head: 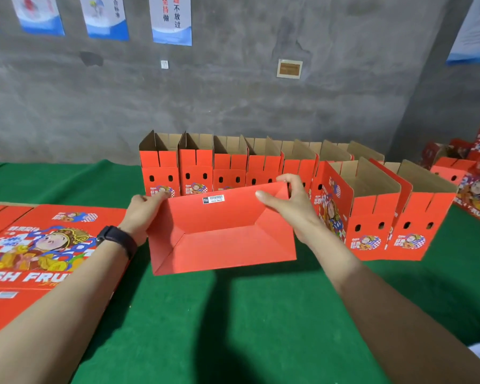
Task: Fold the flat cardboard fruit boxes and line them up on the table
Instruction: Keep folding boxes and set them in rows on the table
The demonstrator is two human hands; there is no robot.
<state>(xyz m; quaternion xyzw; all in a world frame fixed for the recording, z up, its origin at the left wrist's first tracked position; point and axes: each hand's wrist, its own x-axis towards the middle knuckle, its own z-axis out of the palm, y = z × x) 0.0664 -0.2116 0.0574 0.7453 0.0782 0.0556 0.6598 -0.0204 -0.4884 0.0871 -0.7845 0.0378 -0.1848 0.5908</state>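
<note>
I hold a red cardboard fruit box [222,234] above the green table [233,322], its folded bottom facing me with a small barcode label near the top edge. My left hand [142,214], with a black wristband, grips its upper left corner. My right hand [286,200] pinches its upper right corner. Behind it, several folded red boxes [194,164] stand open-topped in a row along the far side of the table. Two more folded boxes [372,214] stand to the right, nearer to me.
A stack of flat printed boxes [45,253] lies on the table at the left. More red boxes [474,178] are piled at the far right. A grey wall with posters [172,20] rises behind the table.
</note>
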